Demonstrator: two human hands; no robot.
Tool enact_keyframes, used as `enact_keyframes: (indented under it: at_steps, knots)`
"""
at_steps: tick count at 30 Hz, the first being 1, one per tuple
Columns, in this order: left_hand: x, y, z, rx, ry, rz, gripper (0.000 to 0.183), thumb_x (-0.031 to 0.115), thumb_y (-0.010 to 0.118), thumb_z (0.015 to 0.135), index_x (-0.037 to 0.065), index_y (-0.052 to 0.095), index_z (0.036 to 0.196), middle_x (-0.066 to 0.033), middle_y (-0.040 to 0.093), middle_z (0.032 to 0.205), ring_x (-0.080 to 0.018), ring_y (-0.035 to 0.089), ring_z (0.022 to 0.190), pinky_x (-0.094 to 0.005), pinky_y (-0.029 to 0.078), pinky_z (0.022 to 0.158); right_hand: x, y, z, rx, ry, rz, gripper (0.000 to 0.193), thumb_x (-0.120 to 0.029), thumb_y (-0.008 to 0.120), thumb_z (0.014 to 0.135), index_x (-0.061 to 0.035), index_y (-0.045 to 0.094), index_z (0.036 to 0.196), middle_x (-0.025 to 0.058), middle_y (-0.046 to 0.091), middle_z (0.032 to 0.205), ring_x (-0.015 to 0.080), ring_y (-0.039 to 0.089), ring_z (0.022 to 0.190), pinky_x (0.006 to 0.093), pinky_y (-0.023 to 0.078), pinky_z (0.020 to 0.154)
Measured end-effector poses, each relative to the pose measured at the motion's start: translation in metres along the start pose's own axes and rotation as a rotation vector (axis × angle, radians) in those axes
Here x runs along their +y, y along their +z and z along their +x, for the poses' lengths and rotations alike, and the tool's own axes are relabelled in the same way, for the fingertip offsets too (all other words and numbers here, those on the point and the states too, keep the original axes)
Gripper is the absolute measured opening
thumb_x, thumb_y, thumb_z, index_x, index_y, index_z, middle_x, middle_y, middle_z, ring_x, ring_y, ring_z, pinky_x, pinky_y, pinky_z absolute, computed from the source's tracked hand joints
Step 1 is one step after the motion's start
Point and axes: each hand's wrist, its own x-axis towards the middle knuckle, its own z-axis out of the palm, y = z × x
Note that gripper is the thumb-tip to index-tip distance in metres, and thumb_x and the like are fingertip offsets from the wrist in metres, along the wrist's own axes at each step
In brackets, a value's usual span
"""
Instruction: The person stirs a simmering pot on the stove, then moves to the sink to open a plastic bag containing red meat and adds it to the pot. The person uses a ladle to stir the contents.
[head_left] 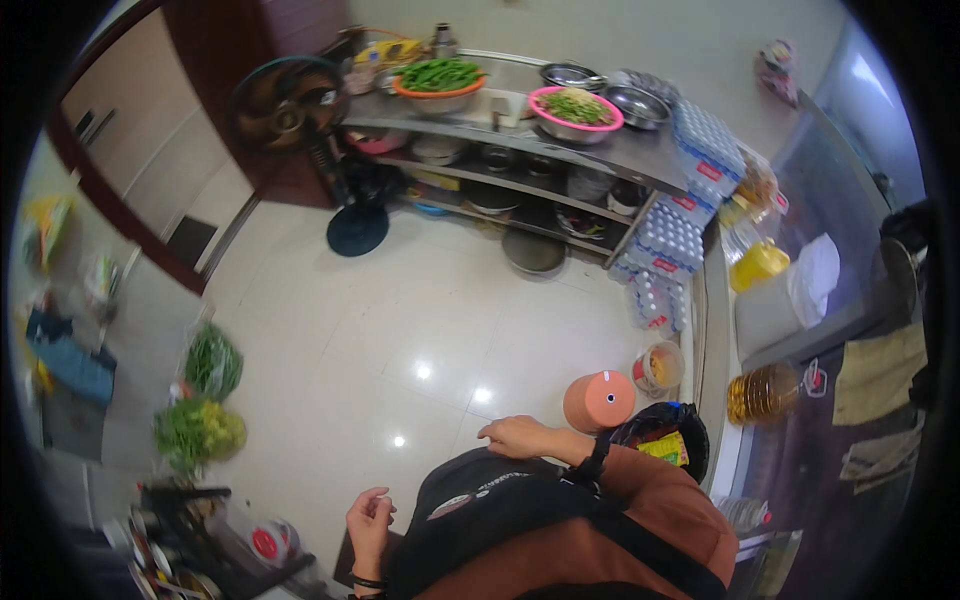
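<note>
Two hands showing, one apron: right hand (518,437) hovering at the front of the black apron (545,508), fingers bending — can't tell if they're pinching anything. Left hand (370,512) hanging beside the apron, fingers half-curling, grip unclear. One coral drum (598,400) standing just beyond the right wrist. One clear tub (673,373) holding orange stuff; one black-lined bin (700,442) holding a yellow packet (664,450). Two baskets sitting on the counter (645,152) — orange (440,95) holding long green vegetables (438,74), pink-rimmed (575,126) holding chopped greens (574,105).

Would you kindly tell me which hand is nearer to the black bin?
Right: the right hand is to the left of the black bin; the left hand is farther left and lower in the picture.
</note>
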Motion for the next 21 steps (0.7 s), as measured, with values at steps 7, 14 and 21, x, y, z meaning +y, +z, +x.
enact_keyframes:
  at_steps: [7,14,21]
  knots:
    - [0.076,0.040,0.194,-0.266,0.170,0.161,0.019,0.009,0.061,0.089,0.001,0.065,0.105,-0.0023,0.062,0.073,-0.0077,0.057,0.063,-0.0211,0.046,0.056,0.091,-0.050,-0.004,0.284,0.317,0.199,0.035,-0.021,0.054,0.087,-0.0085,0.062,0.119,0.0176,0.067,0.106,0.0362,0.062,0.100,0.0475,0.050,0.086]
    - [0.180,0.166,0.348,-0.683,0.352,0.375,0.022,0.015,0.062,0.091,0.001,0.065,0.107,-0.0017,0.062,0.076,-0.0083,0.059,0.067,-0.0220,0.046,0.058,0.116,-0.049,-0.027,0.666,0.597,0.381,0.031,-0.019,0.060,0.087,-0.0078,0.065,0.115,0.0150,0.069,0.097,0.0342,0.065,0.090,0.0425,0.051,0.078]
    - [0.206,0.336,0.400,-1.033,0.424,0.462,0.019,0.007,0.060,0.090,0.001,0.065,0.107,-0.0010,0.062,0.072,-0.0073,0.056,0.063,-0.0204,0.045,0.058,0.162,-0.027,-0.048,0.613,0.893,0.550,0.030,-0.022,0.058,0.087,-0.0099,0.065,0.114,0.0164,0.068,0.103,0.0361,0.063,0.097,0.0461,0.050,0.082]
